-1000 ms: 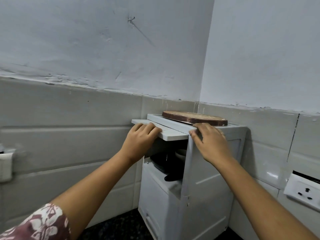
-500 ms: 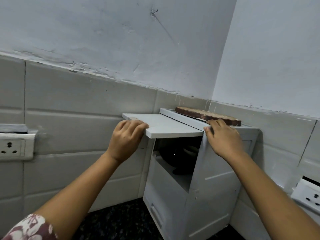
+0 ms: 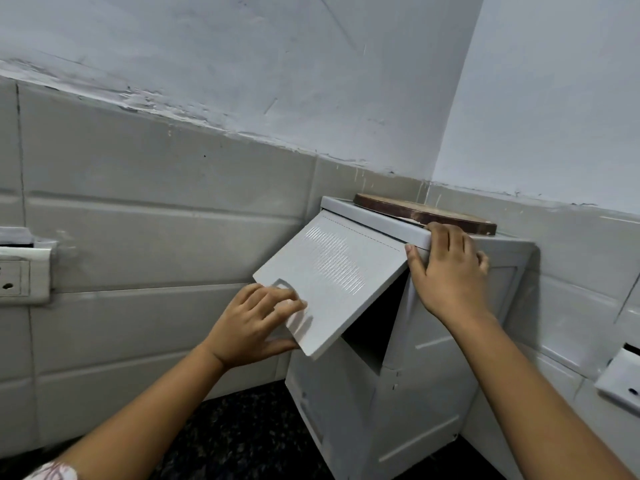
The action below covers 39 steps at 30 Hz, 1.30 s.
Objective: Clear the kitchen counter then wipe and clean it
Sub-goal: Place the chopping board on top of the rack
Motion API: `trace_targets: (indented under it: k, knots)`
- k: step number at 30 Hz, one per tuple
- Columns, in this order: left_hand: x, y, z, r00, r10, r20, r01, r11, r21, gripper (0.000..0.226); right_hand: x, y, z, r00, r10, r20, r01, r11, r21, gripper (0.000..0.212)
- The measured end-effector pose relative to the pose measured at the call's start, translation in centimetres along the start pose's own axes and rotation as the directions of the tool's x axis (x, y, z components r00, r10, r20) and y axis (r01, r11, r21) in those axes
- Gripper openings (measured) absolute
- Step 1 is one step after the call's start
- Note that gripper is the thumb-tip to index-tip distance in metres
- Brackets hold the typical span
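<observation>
A white plastic cabinet stands in the corner on the dark speckled counter. Its hinged upper door hangs tilted downward, partly covering the dark opening. My left hand grips the door's lower left corner, fingers on the front near the recessed handle and thumb under the edge. My right hand rests on the cabinet's top front corner, fingers curled over the edge. A round brown wooden board lies flat on top of the cabinet, just behind my right hand.
Grey tiled walls meet in the corner behind the cabinet. A white wall socket sits on the left wall and another socket on the right wall. Dark counter surface shows left of the cabinet.
The door, held level half a second ago, has swung down toward shut with my left hand on it. The dishes inside are now hidden. My right hand stays on the cabinet top.
</observation>
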<state>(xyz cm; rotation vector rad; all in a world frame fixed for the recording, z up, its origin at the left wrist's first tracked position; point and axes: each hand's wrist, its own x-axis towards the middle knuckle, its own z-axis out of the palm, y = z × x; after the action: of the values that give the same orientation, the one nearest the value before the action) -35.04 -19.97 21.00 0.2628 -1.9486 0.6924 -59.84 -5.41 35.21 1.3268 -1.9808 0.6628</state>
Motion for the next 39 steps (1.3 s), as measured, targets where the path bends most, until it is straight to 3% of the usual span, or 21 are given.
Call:
trace_targets:
  k: [5, 6, 8, 9, 11, 13, 14, 15, 18, 21, 24, 26, 30, 35, 39]
  knots:
    - [-0.5, 0.7, 1.0, 0.983, 0.045, 0.179, -0.015, 0.987, -0.162, 0.045, 0.0, 0.1, 0.5, 0.999, -0.003, -0.038, 0.004, 1.000, 0.018, 0.058]
    - [-0.7, 0.6, 1.3, 0.978, -0.009, 0.207, 0.047, 0.982, -0.181, 0.043, -0.1, 0.1, 0.7, 0.998, -0.007, -0.055, 0.009, 1.000, 0.019, 0.059]
    - [-0.7, -0.3, 3.0, 0.926, -0.275, 0.257, 0.330, 0.922, -0.204, 0.039, -0.1, 0.0, 1.1, 0.996, 0.003, -0.093, 0.000, 0.999, 0.040, 0.058]
    - [-0.5, -0.9, 4.2, 0.848, -0.454, 0.275, 0.516, 0.825, -0.230, 0.039, -0.1, -0.1, 1.4, 0.993, 0.016, -0.115, -0.010, 0.998, 0.055, 0.057]
    - [0.7, -1.8, 6.5, 0.594, -0.721, 0.357, 0.798, 0.473, -0.372, 0.038, -0.1, -0.2, 2.2, 0.984, 0.033, -0.174, -0.020, 0.997, 0.073, 0.056]
    - [2.5, -2.0, 8.3, 0.359, -0.742, 0.566, 0.878, 0.063, -0.475, 0.043, -0.1, -0.2, 2.9, 0.973, 0.040, -0.228, -0.017, 0.995, 0.099, 0.057]
    - [3.1, -1.8, 8.9, 0.303, -0.682, 0.666, 0.878, -0.072, -0.472, 0.047, -0.1, -0.2, 3.2, 0.968, 0.038, -0.249, -0.008, 0.993, 0.122, 0.059]
    - [3.4, -1.7, 9.5, 0.289, -0.612, 0.736, 0.883, -0.127, -0.452, 0.051, -0.3, -0.1, 3.6, 0.964, 0.039, -0.265, 0.002, 0.988, 0.154, 0.062]
    - [3.5, -0.9, 11.8, 0.312, -0.428, 0.848, 0.926, -0.063, -0.373, 0.066, -2.0, 0.2, 5.2, 0.958, 0.070, -0.278, 0.005, 0.966, 0.260, 0.082]
    - [2.9, -0.2, 13.5, 0.294, -0.335, 0.895, 0.945, -0.039, -0.324, 0.086, -6.9, 0.6, 8.8, 0.985, 0.095, -0.146, -0.037, 0.933, 0.358, 0.099]
    - [1.6, -0.2, 14.4, 0.312, -0.363, 0.878, 0.920, -0.117, -0.374, 0.094, -11.8, 1.2, 12.4, 0.995, 0.101, -0.010, -0.090, 0.923, 0.374, 0.112]
    - [1.0, 0.2, 14.5, 0.294, -0.400, 0.868, 0.912, -0.154, -0.380, 0.085, -13.2, 1.6, 13.6, 0.995, 0.099, 0.032, -0.104, 0.910, 0.401, 0.115]
    - [1.2, 0.8, 14.5, 0.284, -0.393, 0.875, 0.920, -0.144, -0.363, 0.072, -13.6, 2.2, 13.5, 0.998, 0.024, 0.065, -0.050, 0.897, 0.438, 0.118]
    - [0.2, 0.8, 15.0, 0.296, -0.386, 0.874, 0.910, -0.165, -0.381, 0.082, -13.7, 1.9, 13.9, 0.998, 0.038, 0.059, -0.059, 0.907, 0.416, 0.115]
    - [-0.2, 1.0, 15.0, 0.313, -0.374, 0.873, 0.920, -0.110, -0.377, 0.093, -13.7, 1.7, 14.5, 0.998, 0.046, 0.052, -0.065, 0.884, 0.463, 0.111]
